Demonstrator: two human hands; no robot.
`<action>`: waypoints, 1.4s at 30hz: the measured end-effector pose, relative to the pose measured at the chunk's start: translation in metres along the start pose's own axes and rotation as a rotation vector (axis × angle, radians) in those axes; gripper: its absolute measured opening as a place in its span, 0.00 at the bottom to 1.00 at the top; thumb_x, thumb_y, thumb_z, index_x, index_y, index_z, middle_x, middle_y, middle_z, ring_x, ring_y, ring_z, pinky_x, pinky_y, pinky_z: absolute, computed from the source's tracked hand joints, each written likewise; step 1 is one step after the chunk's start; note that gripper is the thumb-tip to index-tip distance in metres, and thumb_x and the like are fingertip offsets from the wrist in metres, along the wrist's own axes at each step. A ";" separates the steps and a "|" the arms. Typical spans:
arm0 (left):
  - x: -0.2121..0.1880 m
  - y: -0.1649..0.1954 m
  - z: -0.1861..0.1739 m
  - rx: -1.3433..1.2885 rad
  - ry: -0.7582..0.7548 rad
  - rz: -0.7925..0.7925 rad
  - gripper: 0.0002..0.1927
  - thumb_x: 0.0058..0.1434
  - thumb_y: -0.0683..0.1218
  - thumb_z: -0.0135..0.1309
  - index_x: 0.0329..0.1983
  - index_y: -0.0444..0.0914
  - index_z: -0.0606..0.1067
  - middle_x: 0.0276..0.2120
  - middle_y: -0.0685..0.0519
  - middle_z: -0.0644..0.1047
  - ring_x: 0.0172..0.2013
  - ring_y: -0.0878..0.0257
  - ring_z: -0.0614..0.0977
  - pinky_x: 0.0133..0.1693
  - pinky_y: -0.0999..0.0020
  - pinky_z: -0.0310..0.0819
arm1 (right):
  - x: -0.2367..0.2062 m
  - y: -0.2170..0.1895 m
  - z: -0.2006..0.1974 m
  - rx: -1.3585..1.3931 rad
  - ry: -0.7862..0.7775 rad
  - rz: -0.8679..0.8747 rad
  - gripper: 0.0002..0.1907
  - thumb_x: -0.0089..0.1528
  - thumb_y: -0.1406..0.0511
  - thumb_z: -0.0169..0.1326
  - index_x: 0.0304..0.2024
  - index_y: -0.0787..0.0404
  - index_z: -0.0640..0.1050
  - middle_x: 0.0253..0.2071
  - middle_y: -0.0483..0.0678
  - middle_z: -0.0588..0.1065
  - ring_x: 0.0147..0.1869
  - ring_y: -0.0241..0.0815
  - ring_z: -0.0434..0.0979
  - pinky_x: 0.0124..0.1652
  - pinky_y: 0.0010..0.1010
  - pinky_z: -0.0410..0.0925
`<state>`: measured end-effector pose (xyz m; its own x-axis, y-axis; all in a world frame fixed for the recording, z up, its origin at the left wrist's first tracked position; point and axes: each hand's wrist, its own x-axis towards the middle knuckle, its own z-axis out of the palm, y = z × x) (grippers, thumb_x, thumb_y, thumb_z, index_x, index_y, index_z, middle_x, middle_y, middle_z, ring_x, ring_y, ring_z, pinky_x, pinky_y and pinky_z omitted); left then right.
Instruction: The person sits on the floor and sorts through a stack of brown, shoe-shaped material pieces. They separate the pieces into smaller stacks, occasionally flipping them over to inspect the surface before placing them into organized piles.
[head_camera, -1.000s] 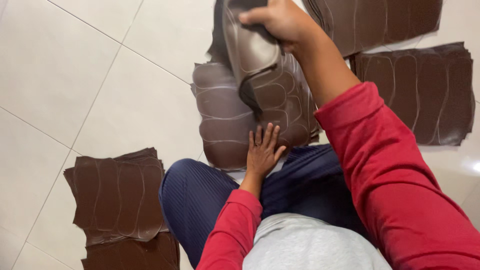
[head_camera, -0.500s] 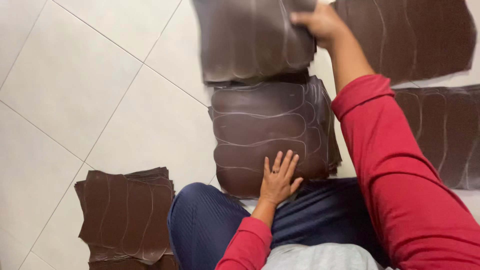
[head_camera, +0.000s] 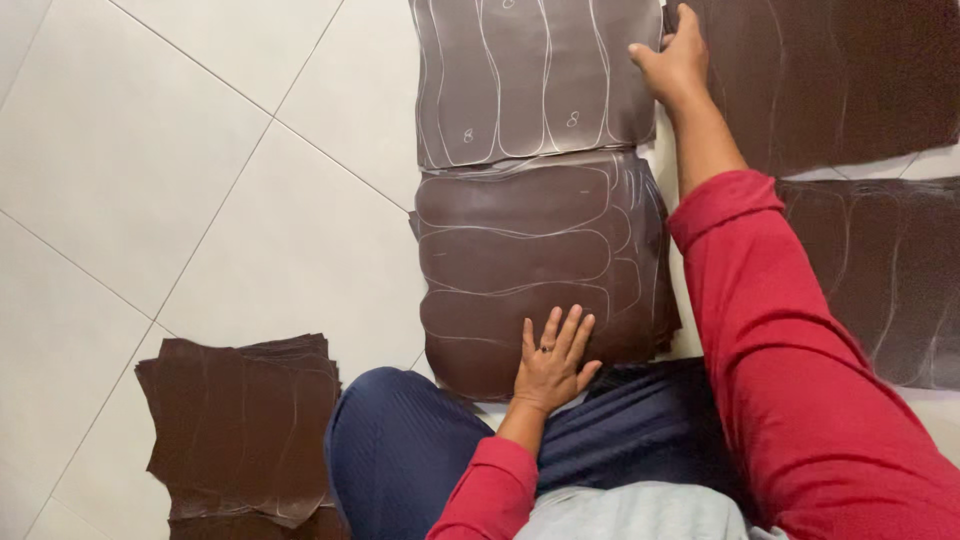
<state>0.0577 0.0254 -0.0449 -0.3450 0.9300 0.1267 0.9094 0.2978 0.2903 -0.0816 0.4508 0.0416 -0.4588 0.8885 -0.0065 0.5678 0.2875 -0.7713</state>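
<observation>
My left hand (head_camera: 552, 362) lies flat, fingers spread, on the near edge of a stack of dark brown leather sheets (head_camera: 530, 250) marked with white outlines. My right hand (head_camera: 674, 62) reaches far forward and rests on the right edge of another brown sheet (head_camera: 535, 75) laid flat on the floor just beyond the stack. That sheet also bears white drawn outlines. My arms are in red sleeves, and my knee in dark blue trousers (head_camera: 400, 450) sits just below the stack.
More brown leather lies around: a pile at the lower left (head_camera: 245, 430), a large sheet at the top right (head_camera: 830, 70), and another stack at the right (head_camera: 890, 270). All rest on a white tiled floor (head_camera: 180, 170).
My right hand carried the top sheet off the stack and spread it flat on the floor beyond. The left hand stayed pressed on the stack's near edge.
</observation>
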 end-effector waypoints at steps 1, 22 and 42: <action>0.001 0.000 0.000 -0.003 0.000 0.000 0.41 0.64 0.68 0.52 0.77 0.49 0.61 0.76 0.54 0.58 0.74 0.53 0.57 0.70 0.35 0.41 | -0.011 0.005 -0.006 -0.082 0.038 -0.106 0.38 0.60 0.64 0.70 0.67 0.65 0.66 0.58 0.61 0.75 0.57 0.51 0.77 0.53 0.40 0.72; 0.027 0.006 -0.015 -0.138 0.044 -0.094 0.38 0.68 0.63 0.52 0.76 0.43 0.60 0.75 0.50 0.59 0.74 0.47 0.58 0.71 0.35 0.45 | -0.336 0.087 -0.083 -0.248 -0.420 0.140 0.15 0.61 0.62 0.61 0.49 0.60 0.82 0.47 0.54 0.81 0.52 0.51 0.82 0.52 0.38 0.72; 0.017 0.023 -0.018 -0.324 0.009 -0.086 0.40 0.64 0.52 0.56 0.76 0.38 0.57 0.76 0.46 0.58 0.75 0.47 0.58 0.73 0.44 0.45 | -0.329 0.089 -0.056 0.092 -0.552 0.106 0.15 0.59 0.57 0.66 0.37 0.62 0.80 0.34 0.50 0.81 0.37 0.37 0.80 0.40 0.31 0.73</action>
<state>0.0687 0.0437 -0.0188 -0.4209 0.9019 0.0970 0.7565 0.2900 0.5862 0.1581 0.2045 0.0102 -0.7053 0.5855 -0.3997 0.5801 0.1525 -0.8001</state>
